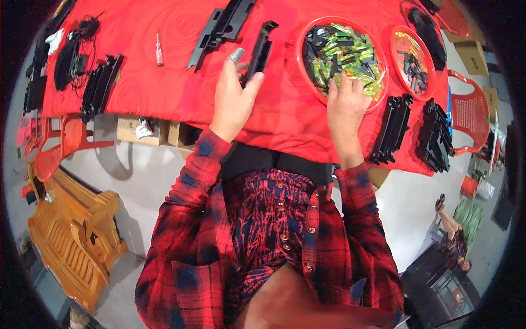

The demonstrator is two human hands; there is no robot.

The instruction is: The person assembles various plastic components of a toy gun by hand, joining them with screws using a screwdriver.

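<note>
Black plastic strip (259, 53) lay at twelve o'clock; looked light, stiff, slick, best taken by long edges; left hand (234, 101) straddled near end, thumb and fingers apart, couldn't tell if pressing; right hand (348, 109), one o'clock, fingers curled at small pieces (356, 55) in red basin (299, 60), pinch unclear.

Primary lane: open between the black strip (261, 49) at the left fingers (230, 71) and the large red basket (299, 60). Secondary lane: desk (142, 90) surface left of the left fingers, bounded by the stacked black rails (102, 85), interrupted by the screwdriver (159, 49). Restricted: narrow gap between large red basket and small red basket (422, 97). Obstructions: inner black stack (392, 130) and outer black stack (434, 140), near right; right fingers (357, 89) at the large red basket's near side.
</note>
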